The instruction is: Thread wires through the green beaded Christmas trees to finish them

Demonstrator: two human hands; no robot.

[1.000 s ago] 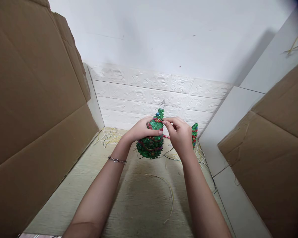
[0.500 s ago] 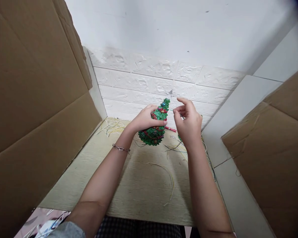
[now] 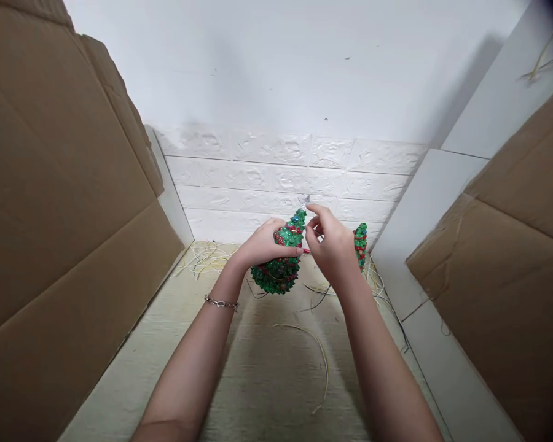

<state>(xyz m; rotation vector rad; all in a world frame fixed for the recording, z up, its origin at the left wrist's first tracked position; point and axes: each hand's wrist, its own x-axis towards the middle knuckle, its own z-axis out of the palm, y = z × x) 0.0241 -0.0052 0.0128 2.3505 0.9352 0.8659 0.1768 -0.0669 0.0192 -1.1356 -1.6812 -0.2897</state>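
A green beaded Christmas tree (image 3: 283, 270) with red garlands leans to the right, with my left hand (image 3: 265, 244) wrapped round its middle. On its tip stands a small silvery star (image 3: 305, 200). Just right of the tip is my right hand (image 3: 329, 239), index finger near the star, thumb and other fingers pinched together; whatever lies between them is too small to make out. A chain bracelet (image 3: 221, 303) circles my left wrist.
Behind my right hand stands a second beaded tree (image 3: 360, 245). Loose wires (image 3: 207, 258) lie at the back left, and more at the back right. A curved wire (image 3: 325, 356) rests on the table (image 3: 258, 380). Cardboard (image 3: 64, 202) rises at left and right (image 3: 511, 258).
My right hand has moved left, closer to the tree's tip. The view has shifted, so the second tree now shows more beside my right hand.
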